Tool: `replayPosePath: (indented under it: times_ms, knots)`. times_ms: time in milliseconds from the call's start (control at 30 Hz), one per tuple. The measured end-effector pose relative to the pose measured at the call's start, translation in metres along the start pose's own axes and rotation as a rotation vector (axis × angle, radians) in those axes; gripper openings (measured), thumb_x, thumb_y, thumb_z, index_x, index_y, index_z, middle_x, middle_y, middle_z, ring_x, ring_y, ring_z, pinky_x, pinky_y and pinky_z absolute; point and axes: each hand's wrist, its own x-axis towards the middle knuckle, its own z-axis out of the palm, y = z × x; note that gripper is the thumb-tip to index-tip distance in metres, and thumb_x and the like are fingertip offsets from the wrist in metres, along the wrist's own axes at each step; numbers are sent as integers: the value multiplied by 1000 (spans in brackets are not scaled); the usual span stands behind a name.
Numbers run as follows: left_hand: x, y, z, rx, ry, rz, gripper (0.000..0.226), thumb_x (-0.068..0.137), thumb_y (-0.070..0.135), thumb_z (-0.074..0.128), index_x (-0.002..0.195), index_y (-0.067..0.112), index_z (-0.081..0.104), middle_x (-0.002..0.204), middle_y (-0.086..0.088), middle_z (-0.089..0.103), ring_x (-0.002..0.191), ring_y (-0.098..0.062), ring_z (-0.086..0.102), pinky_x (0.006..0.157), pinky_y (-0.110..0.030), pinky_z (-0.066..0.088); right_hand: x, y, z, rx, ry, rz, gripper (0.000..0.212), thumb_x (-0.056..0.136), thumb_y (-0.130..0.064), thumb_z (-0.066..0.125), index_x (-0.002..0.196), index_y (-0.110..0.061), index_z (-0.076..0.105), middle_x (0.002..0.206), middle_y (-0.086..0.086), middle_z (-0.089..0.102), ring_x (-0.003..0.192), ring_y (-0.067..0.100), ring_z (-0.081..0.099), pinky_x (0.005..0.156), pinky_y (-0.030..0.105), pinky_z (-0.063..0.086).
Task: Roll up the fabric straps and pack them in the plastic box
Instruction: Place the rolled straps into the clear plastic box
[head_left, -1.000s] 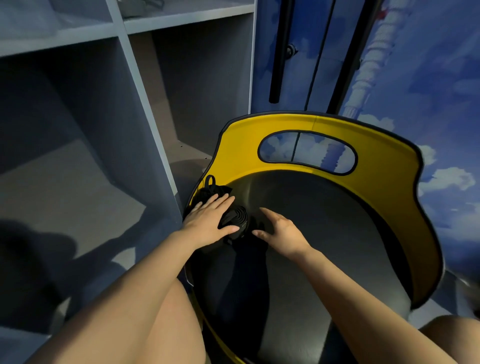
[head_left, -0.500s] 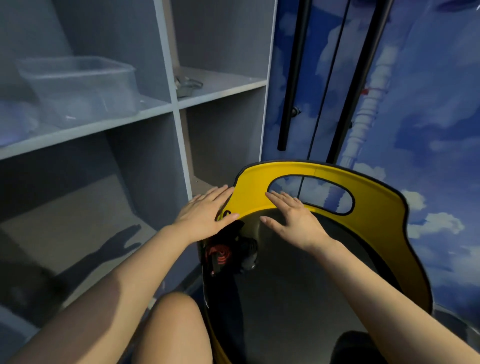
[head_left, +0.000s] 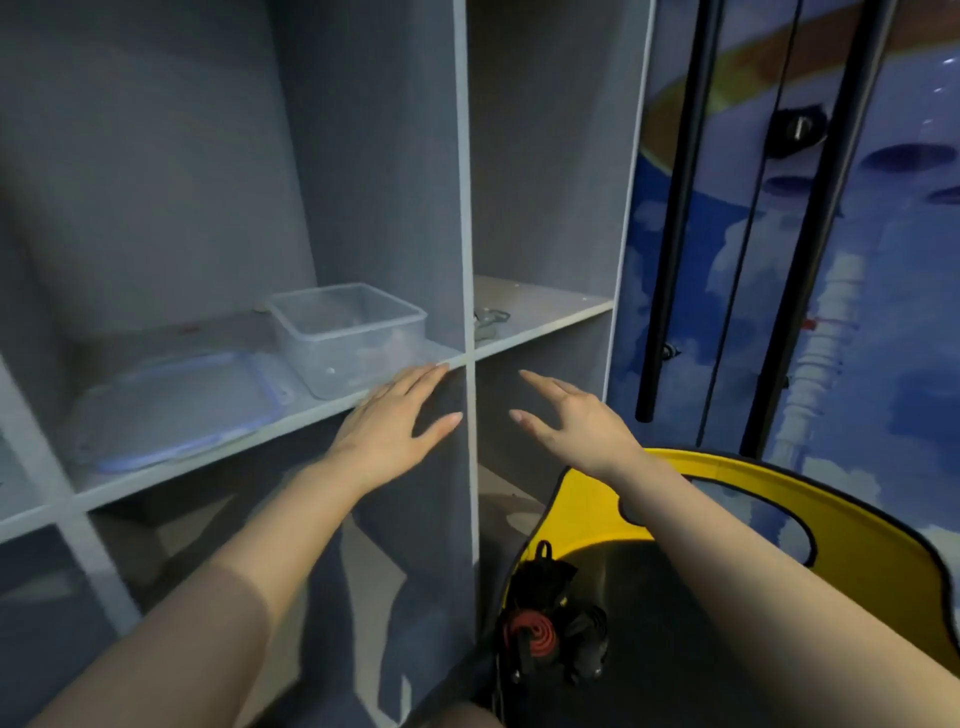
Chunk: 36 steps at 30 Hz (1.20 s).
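A clear plastic box stands lidless on a grey shelf, its flat lid lying to its left. Rolled fabric straps, black and one red coil, lie bunched on the left part of a yellow chair's dark seat. My left hand is raised with straight fingers, its tips just below the box at the shelf's front edge. My right hand is also raised with spread fingers, to the right of the shelf divider. Both hands hold nothing.
The yellow chair with a cut-out in its back stands at lower right. A vertical divider splits the shelf unit. A small grey object lies on the right compartment's shelf. Black poles stand against a blue patterned wall.
Both hands left the straps on the seat and rose up toward the shelf with the box. The view tilted upward, bringing the box and lid into sight.
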Motion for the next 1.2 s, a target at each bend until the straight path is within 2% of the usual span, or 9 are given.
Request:
replayPosePath:
  times_ms: [233,300,400,700,800,867,933,1000,1200]
  knots:
    - [0,-64,-48,-11,257,-118,77,82,65,30,144,20,34,155,4,24,147,-13,7,118,-35,9,84,-64,12,179,-23,-37,60,92,-55,40,145,-29,30,148,5,40,134,25,38,106,37,35]
    - [4,-79,-55,-103,299,-184,69,88,58,41,143,16,36,155,0,25,146,-15,10,118,-34,11,105,-82,18,225,-26,-42,59,93,-53,41,145,-26,31,146,6,42,134,25,39,108,37,33]
    - [16,-93,-59,-285,291,-328,57,95,38,47,145,14,33,155,-4,24,145,-15,16,115,-25,11,128,-97,24,254,-17,-17,59,94,-52,40,144,-22,34,143,9,47,131,27,42,107,37,35]
    - [71,-107,-70,-766,268,-761,54,98,33,44,144,5,31,148,-16,37,135,-31,38,110,-38,31,163,-106,34,435,-91,242,60,97,-49,35,147,-16,29,148,11,38,134,32,39,106,36,34]
    - [80,-106,-64,-941,267,-833,39,99,17,42,133,-1,44,129,-26,53,110,-29,55,84,-35,47,163,-110,36,562,-95,293,56,95,-39,39,144,-12,34,140,15,46,118,33,53,90,42,51]
    - [82,-107,-62,-962,257,-859,35,95,4,42,127,-8,49,90,-25,59,76,-26,53,61,-29,41,159,-110,37,598,-75,295,50,93,-33,40,137,-10,43,131,16,53,114,34,55,92,45,50]
    - [84,-114,-60,-932,290,-900,33,88,-3,45,120,-11,53,83,-25,57,79,-31,58,67,-33,42,152,-110,36,611,-53,296,45,90,-30,43,129,-9,51,124,16,58,111,33,56,95,44,48]
    - [87,-115,-61,-890,354,-923,30,82,-5,48,110,-11,58,104,-33,60,96,-39,62,74,-39,45,143,-111,33,640,-27,294,40,89,-28,45,123,-9,56,121,15,61,109,32,57,96,41,47]
    - [87,-88,-64,-878,448,-844,20,72,-4,49,85,5,61,96,-29,60,94,-39,62,83,-55,50,115,-99,10,805,59,320,26,90,-23,51,113,-16,57,104,4,60,103,25,59,95,39,49]
